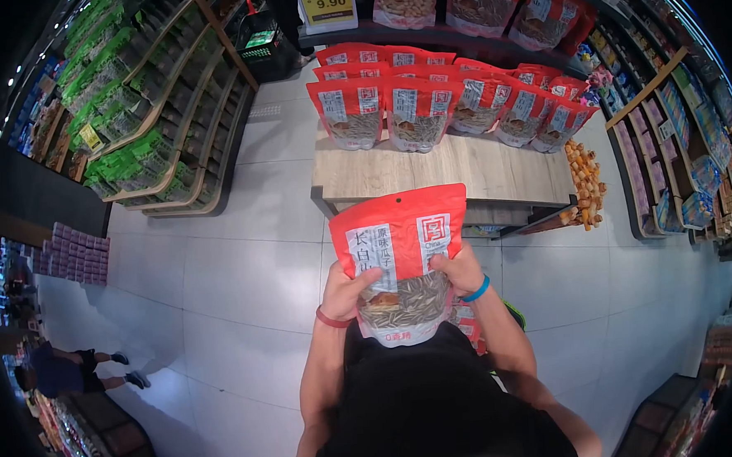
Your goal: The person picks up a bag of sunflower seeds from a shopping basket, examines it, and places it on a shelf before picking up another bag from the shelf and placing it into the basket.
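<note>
A red and white bag of seeds (409, 267) is held upright in front of my chest, its printed front towards me. My left hand (349, 291), with a red band at the wrist, grips the bag's left edge, thumb on the front. On the right edge is my right hand (461, 271), a blue band at its wrist, its thumb also pressed on the front. The fingers behind the bag are hidden. Beyond it, rows of similar red bags (422, 114) stand on a wooden display table (429, 171).
Green bags fill a tiered shelf (187, 138) at the left. A black basket (264, 56) stands behind it. A yellow price sign (327, 5) is at the top. More shelves (654, 122) line the right. A person (67, 370) is at the far left.
</note>
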The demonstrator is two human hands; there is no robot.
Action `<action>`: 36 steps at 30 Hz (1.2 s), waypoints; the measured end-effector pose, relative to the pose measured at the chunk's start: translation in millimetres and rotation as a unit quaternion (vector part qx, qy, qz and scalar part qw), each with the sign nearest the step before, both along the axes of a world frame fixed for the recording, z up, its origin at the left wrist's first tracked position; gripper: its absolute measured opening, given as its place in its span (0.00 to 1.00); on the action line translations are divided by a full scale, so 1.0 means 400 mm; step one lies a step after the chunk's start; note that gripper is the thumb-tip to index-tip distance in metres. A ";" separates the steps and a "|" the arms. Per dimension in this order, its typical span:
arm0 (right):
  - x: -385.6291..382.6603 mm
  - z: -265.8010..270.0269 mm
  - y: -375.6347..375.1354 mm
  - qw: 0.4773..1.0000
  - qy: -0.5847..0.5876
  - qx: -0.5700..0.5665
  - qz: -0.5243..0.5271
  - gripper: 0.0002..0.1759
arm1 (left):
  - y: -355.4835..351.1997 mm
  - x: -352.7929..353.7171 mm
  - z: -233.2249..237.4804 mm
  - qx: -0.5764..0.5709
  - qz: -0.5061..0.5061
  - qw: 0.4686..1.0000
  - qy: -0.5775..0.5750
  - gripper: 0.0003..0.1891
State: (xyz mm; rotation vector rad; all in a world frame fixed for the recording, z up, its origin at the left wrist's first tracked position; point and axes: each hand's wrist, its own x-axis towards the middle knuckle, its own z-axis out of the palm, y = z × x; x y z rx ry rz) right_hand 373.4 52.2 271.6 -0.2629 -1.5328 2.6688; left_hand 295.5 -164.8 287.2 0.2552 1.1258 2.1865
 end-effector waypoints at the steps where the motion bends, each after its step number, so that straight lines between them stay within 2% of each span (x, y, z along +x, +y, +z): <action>1: 0.004 0.005 0.001 1.000 -0.004 0.018 -0.002 0.22 | 0.001 0.005 0.003 0.005 0.001 1.000 0.004 0.20; 5: -0.001 0.036 0.012 0.998 -0.015 0.054 0.000 0.23 | 0.016 0.002 0.032 -0.004 0.027 1.000 0.011 0.18; 7: 0.005 0.066 0.011 0.987 -0.010 0.157 0.023 0.23 | 0.012 0.007 0.033 -0.043 0.039 0.998 0.030 0.18; 11: 0.012 0.079 -0.001 0.988 -0.027 0.153 0.016 0.24 | 0.012 0.017 0.043 -0.065 0.044 0.995 0.056 0.18; 13: 0.014 0.079 -0.005 0.978 -0.004 0.209 0.001 0.24 | 0.015 0.022 0.052 -0.076 0.062 0.993 0.071 0.18; 17: 0.010 0.068 -0.012 0.982 0.010 0.188 -0.009 0.26 | 0.006 0.018 0.048 -0.098 0.059 0.989 0.097 0.17; 19: 0.008 0.070 0.000 0.982 -0.058 0.179 0.025 0.28 | 0.009 0.014 0.042 -0.091 0.063 0.993 0.052 0.19; 22: 0.013 0.042 0.010 0.989 -0.008 0.128 0.073 0.29 | 0.004 0.020 0.041 -0.069 0.090 0.991 0.073 0.17; 23: 0.021 0.037 0.013 0.989 -0.007 0.129 0.073 0.29 | 0.002 0.019 0.043 -0.068 0.090 0.991 0.074 0.17; 25: 0.028 0.054 0.015 0.970 -0.017 0.196 0.142 0.29 | -0.001 0.014 0.053 -0.050 0.121 0.990 0.045 0.18; 26: 0.032 0.066 0.009 0.971 -0.076 0.181 0.139 0.28 | 0.000 0.007 0.052 -0.060 0.122 0.990 0.048 0.18; 30: 0.036 0.053 0.004 0.982 -0.067 0.146 0.095 0.26 | 0.006 0.003 0.065 -0.042 0.116 0.992 0.032 0.19; 32: 0.036 0.066 0.009 0.988 -0.040 0.141 0.057 0.24 | -0.002 0.007 0.048 -0.103 0.015 0.994 0.044 0.22; 33: 0.033 0.059 0.015 0.988 -0.040 0.141 0.055 0.24 | -0.002 0.008 0.042 -0.103 0.013 0.994 0.044 0.22; 35: 0.031 0.028 0.031 0.990 -0.025 0.137 -0.014 0.22 | -0.001 0.016 0.033 -0.196 -0.082 0.967 0.139 0.25; 36: 0.029 0.027 0.031 0.990 -0.012 0.138 -0.028 0.22 | 0.006 0.025 0.042 -0.199 -0.076 0.965 0.151 0.26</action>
